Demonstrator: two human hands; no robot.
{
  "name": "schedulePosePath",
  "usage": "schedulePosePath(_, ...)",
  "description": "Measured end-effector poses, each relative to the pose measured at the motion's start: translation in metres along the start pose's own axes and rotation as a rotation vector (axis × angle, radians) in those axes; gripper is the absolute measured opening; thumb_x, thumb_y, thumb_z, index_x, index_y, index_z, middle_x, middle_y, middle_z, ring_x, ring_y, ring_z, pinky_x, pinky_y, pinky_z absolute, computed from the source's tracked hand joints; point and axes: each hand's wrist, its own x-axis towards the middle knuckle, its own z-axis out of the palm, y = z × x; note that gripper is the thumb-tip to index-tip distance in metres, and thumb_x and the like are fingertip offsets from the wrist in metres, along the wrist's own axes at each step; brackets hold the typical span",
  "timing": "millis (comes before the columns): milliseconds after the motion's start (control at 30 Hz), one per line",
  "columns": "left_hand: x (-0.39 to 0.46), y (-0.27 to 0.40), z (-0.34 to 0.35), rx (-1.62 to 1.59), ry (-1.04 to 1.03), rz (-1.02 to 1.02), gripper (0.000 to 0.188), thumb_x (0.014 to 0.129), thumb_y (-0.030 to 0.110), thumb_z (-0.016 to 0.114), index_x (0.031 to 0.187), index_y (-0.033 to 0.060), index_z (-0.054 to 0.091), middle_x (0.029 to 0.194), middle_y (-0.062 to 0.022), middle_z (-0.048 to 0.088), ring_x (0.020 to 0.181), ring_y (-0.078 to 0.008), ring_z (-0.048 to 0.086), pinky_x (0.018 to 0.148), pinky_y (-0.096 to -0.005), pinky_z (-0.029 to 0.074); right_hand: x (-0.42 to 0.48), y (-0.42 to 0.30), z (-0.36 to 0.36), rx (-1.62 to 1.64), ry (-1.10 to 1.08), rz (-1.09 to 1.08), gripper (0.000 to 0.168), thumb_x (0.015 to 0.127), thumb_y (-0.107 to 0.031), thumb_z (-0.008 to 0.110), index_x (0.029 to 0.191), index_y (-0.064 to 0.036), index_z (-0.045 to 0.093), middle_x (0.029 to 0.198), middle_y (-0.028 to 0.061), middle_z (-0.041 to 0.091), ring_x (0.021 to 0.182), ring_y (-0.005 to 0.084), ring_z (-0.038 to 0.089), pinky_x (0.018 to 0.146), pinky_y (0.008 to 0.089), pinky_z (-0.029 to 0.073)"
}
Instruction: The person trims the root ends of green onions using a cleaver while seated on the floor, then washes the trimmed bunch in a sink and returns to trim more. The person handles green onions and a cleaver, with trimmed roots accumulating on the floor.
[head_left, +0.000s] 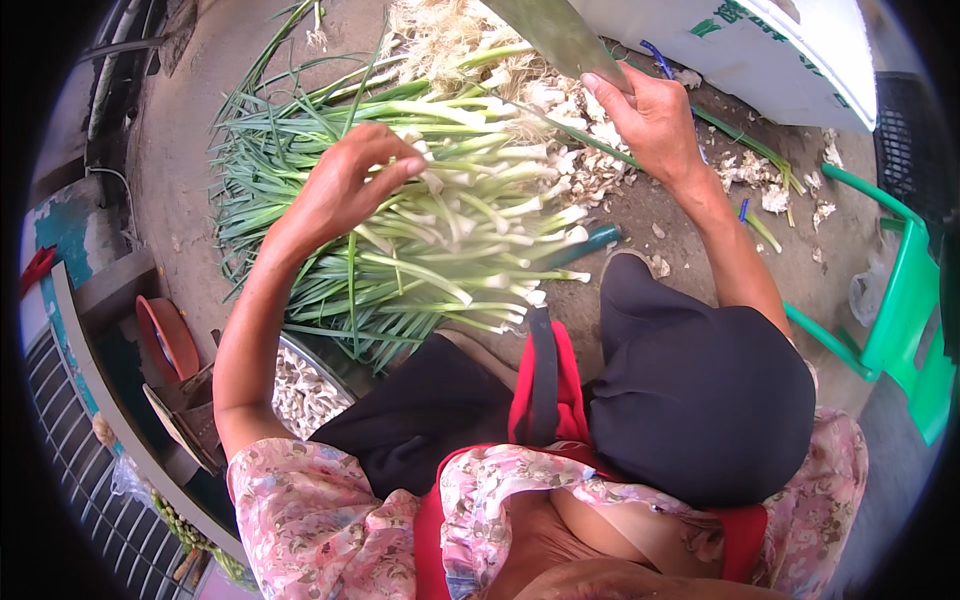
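My right hand (651, 120) grips a broad metal knife blade (559, 41) near its lower end, the thumb along its side. The blade is blurred and runs out of the top of the view; its handle does not show. My left hand (367, 176) hovers over a large pile of green garlic stalks (457, 255), fingers curled and thumb apart, with no stalk plainly held. The pile's white bulb ends point right and its green leaves left. Some stalks under the left hand are blurred. Beyond the pile lie garlic stalks with stringy roots (450, 37).
Peeled root scraps (600, 161) litter the floor. A white foam box (750, 67) stands at upper right, a green plastic chair (892, 322) at right. Beside my left leg is a metal basin (311, 394) of pale cut pieces. Farther left are a reddish bowl (166, 337) and wire rack (75, 435).
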Motion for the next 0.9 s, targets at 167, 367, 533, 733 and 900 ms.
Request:
schedulePosePath(167, 0.086, -0.036, 0.057, 0.087, 0.052, 0.128, 0.021, 0.088, 0.020, 0.068, 0.103, 0.0049, 0.069, 0.092, -0.0121, 0.064, 0.088, -0.0265, 0.063, 0.078, -0.0387, 0.049, 0.001, -0.002, 0.011, 0.013, -0.005, 0.003, 0.026, 0.093, -0.024, 0.063, 0.102, 0.000, 0.068, 0.058, 0.0159, 0.055, 0.049, 0.0192, 0.046, 0.050, 0.0340, 0.041)
schedulePosePath(367, 0.105, -0.038, 0.062, -0.147, 0.080, -0.122, 0.023, 0.094, 0.027, 0.063, 0.106, 0.0069, 0.061, 0.076, -0.0040, 0.060, 0.070, -0.0150, 0.056, 0.067, -0.0319, 0.048, -0.008, -0.012, 0.006, 0.012, -0.020, 0.012, 0.024, 0.093, -0.022, 0.062, 0.105, -0.002, 0.068, 0.058, 0.0154, 0.055, 0.047, 0.0217, 0.050, 0.048, 0.0342, 0.041)
schedulePosePath(533, 0.086, -0.038, 0.039, -0.487, 0.212, -0.095, 0.031, 0.102, 0.033, 0.053, 0.102, 0.0039, 0.063, 0.072, 0.0046, 0.048, 0.064, -0.0055, 0.040, 0.058, -0.0220, 0.034, -0.011, -0.019, 0.011, 0.002, -0.016, -0.106, 0.022, 0.091, -0.016, 0.066, 0.108, -0.003, 0.069, 0.077, 0.0191, 0.067, 0.063, 0.0305, 0.066, 0.056, 0.0353, 0.051)
schedulePosePath(733, 0.073, -0.020, 0.036, -0.611, 0.231, -0.083, 0.032, 0.103, 0.031, 0.052, 0.100, 0.0022, 0.063, 0.071, 0.0050, 0.045, 0.065, -0.0057, 0.037, 0.059, -0.0222, 0.033, -0.007, -0.024, 0.028, -0.006, 0.002, -0.248, 0.020, 0.088, -0.013, 0.068, 0.105, -0.004, 0.070, 0.093, 0.0171, 0.071, 0.076, 0.0308, 0.071, 0.064, 0.0347, 0.057)
schedulePosePath(900, 0.059, -0.013, 0.028, -0.570, 0.285, -0.102, 0.034, 0.101, 0.033, 0.053, 0.099, 0.0003, 0.064, 0.073, 0.0016, 0.054, 0.069, -0.0086, 0.047, 0.065, -0.0257, 0.042, -0.003, -0.015, 0.040, -0.097, 0.018, -0.411, 0.025, 0.088, -0.011, 0.068, 0.112, -0.003, 0.069, 0.093, 0.0185, 0.071, 0.075, 0.0297, 0.071, 0.064, 0.0336, 0.056)
